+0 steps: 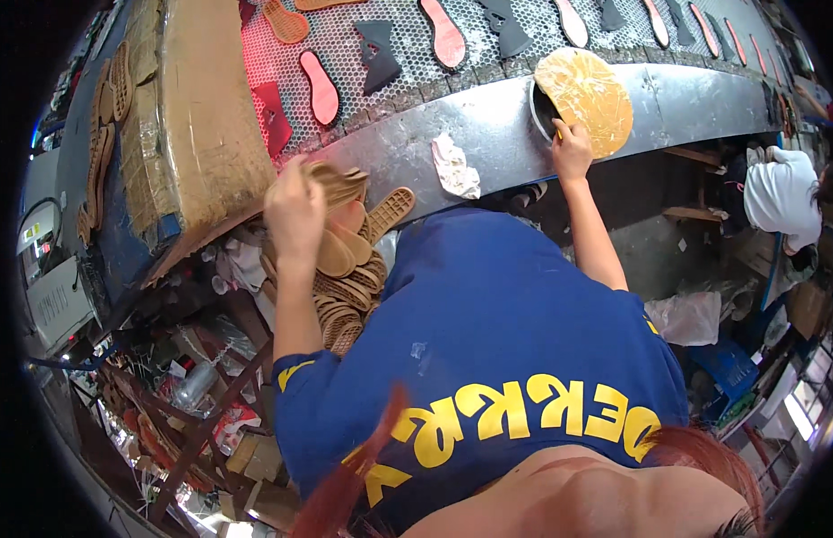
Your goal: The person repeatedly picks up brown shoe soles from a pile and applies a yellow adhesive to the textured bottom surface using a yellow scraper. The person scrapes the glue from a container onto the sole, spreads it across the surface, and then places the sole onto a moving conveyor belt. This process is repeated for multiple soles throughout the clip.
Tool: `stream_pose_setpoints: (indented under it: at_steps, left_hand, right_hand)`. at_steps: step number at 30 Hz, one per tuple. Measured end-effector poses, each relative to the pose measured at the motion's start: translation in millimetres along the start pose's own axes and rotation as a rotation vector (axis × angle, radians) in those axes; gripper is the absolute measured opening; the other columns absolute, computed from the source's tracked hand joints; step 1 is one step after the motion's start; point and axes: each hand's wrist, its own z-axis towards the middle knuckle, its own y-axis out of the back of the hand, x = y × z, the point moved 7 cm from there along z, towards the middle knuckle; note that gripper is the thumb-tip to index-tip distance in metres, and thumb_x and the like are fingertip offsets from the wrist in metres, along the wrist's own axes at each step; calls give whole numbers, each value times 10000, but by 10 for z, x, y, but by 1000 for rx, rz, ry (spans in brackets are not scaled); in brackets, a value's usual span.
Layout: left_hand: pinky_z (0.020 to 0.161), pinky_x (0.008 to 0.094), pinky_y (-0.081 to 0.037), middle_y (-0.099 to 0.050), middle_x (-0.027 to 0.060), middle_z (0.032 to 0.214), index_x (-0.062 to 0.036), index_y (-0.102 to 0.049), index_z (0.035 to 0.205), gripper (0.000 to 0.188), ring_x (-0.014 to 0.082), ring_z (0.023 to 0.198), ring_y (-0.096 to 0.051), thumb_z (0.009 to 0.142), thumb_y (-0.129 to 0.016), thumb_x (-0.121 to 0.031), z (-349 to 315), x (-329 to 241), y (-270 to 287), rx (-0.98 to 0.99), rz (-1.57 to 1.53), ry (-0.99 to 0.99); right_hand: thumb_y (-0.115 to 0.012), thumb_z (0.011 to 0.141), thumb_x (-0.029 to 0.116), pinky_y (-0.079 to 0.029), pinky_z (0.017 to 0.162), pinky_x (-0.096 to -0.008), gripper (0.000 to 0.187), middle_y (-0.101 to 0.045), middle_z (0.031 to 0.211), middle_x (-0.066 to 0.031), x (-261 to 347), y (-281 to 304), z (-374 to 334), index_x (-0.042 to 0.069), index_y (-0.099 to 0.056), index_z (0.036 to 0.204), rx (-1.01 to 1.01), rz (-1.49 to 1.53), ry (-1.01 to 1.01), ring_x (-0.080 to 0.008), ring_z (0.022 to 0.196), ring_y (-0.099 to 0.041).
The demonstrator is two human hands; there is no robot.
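My left hand (295,211) is closed at the edge of the metal ledge, with a tan shoe sole (338,184) in its fingers; both are smeared by motion. Below it, a pile of tan shoe soles (345,296) lies against my left side, and one more sole (392,209) leans on the ledge. My right hand (572,148) pinches a thin yellow-handled tool at the gap of a round pot (539,112). The tool's far end is hidden inside. A round yellowish lid (591,99), streaked with whitish residue, covers most of the pot.
A crumpled white cloth (454,167) lies on the metal ledge (390,152). Beyond it, a mesh conveyor (399,99) carries pink-topped soles (320,88) and black shoe uppers (378,56). A worn cardboard-covered surface (210,108) stands at left. Another person (782,193) is at far right.
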Motion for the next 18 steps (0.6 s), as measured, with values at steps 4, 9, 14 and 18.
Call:
stream_pose_setpoints:
  at_steps: [4,9,14,18]
  left_hand:
    - [791,398,-518,-677,161,988,-27,-623,1074,240,319,882,-661,843,-663,-74,14,-124,-354,-112,-219,-73]
    - [836,404,-488,-666,157,1001,-15,-625,1078,260,338,948,-624,836,-695,-79,48,28,-909,-194,-498,-82]
    - [846,388,-487,-674,141,1031,-18,-651,1083,214,308,957,-635,874,-654,-61,48,-116,-865,-273,-444,-109]
    - [846,362,-496,-671,138,1040,9,-638,1098,212,275,924,-644,896,-636,-57,255,-275,-376,-253,-619,-12]
  right_hand:
    - [-702,765,71,-505,684,-386,203,-624,780,-101,88,-77,-36,129,-724,958,13,157,-95,-268,753,-629]
    - [-712,799,92,-521,772,-345,204,-704,939,-124,-149,-42,-96,107,-733,1001,-111,546,-425,-284,892,-672]
    - [-542,851,111,-525,696,-445,202,-680,882,-125,43,-21,-24,181,-721,916,-77,230,-190,-338,812,-651]
    - [-615,819,95,-514,652,-422,155,-641,813,-125,22,-29,-2,143,-717,926,-68,134,-190,-322,748,-644]
